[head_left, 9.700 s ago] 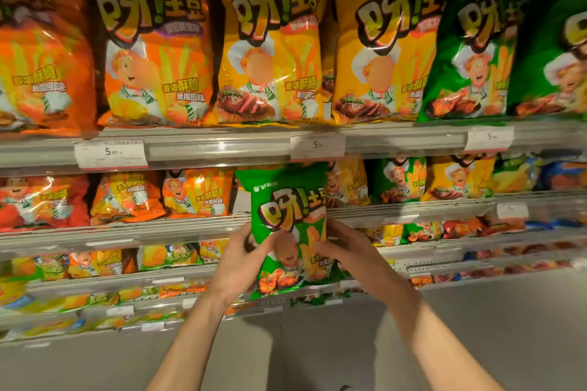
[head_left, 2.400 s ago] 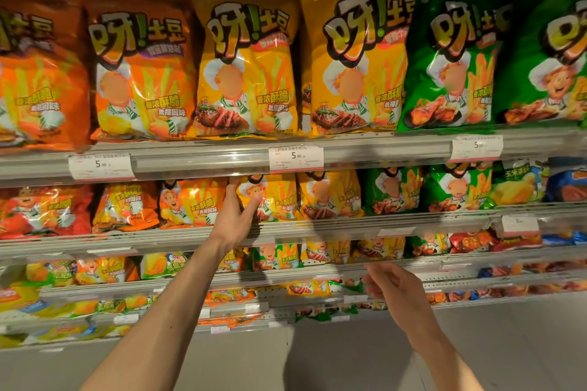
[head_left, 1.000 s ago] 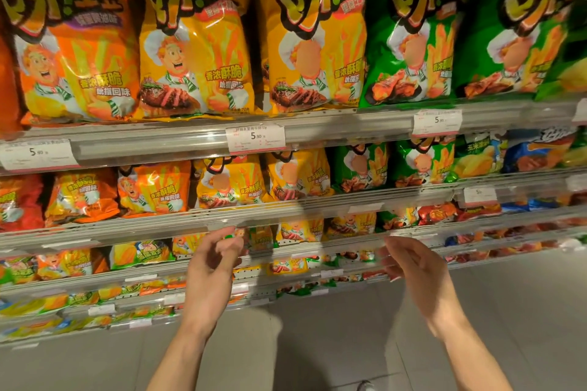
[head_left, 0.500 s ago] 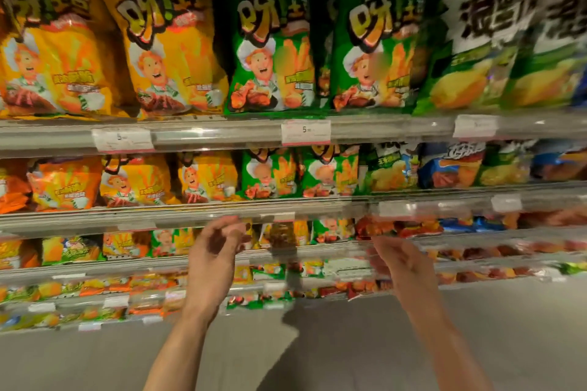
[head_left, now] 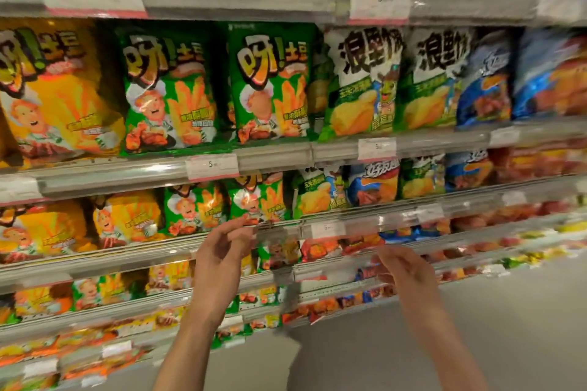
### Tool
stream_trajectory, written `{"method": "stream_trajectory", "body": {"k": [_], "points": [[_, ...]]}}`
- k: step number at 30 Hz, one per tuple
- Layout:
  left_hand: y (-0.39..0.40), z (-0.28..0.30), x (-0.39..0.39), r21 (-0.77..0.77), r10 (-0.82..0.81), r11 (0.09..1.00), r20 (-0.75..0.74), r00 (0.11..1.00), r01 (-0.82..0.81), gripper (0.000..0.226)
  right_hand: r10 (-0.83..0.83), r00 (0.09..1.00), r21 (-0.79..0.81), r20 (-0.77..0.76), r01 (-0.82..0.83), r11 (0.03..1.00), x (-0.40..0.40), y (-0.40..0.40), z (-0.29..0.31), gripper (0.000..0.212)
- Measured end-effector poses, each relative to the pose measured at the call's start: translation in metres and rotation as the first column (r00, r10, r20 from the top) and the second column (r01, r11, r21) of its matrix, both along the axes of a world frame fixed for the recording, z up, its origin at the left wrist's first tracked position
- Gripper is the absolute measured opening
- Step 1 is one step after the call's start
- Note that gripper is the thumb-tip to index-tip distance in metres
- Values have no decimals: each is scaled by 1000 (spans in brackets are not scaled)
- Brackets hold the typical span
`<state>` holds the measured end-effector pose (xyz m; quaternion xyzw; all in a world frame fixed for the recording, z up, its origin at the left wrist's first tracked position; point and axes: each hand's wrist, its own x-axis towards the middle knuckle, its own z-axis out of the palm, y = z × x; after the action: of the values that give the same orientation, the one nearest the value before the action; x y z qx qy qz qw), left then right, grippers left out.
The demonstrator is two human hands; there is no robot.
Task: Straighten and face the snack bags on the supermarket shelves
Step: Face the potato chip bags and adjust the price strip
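Mid-frame, my left hand (head_left: pixel 222 259) hangs empty, fingers loosely curled, just below the small green foil snack bags (head_left: pixel 259 200) on the grey metal shelf (head_left: pixel 365 216); my right hand (head_left: pixel 405 270), lower right, is equally empty. I judge squaring each bag label-forward best.

I've shifted right along the shelves; white-and-green bags (head_left: pixel 365 79) now face me, my left hand (head_left: pixel 222 257) slightly raised.

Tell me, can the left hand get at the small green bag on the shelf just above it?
Probably yes. The left hand is empty, raised to the shelf rail just below the small green bag, and nothing lies between them; only the low rail crosses the bag's bottom edge.
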<state>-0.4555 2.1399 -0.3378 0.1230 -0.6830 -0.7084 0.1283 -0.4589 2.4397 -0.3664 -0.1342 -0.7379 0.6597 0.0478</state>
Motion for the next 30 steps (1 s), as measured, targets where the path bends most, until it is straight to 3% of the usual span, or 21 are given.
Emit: {"method": "stream_trajectory", "body": {"k": [10,18,30], "points": [[42,-2,-32,18,-94,995,-22,995,94,14,-92,995,27,-44,94,995,-3,33,20,14],[91,-1,-55,2,-52,999,-22,998,52,15,-19,997,38,-70,21,999,-42,86,19,15],[244,-6,-93,60,205,977,32,978,-207,16,160,987,-17,-3,-160,987,-145,231,3,11]]}}
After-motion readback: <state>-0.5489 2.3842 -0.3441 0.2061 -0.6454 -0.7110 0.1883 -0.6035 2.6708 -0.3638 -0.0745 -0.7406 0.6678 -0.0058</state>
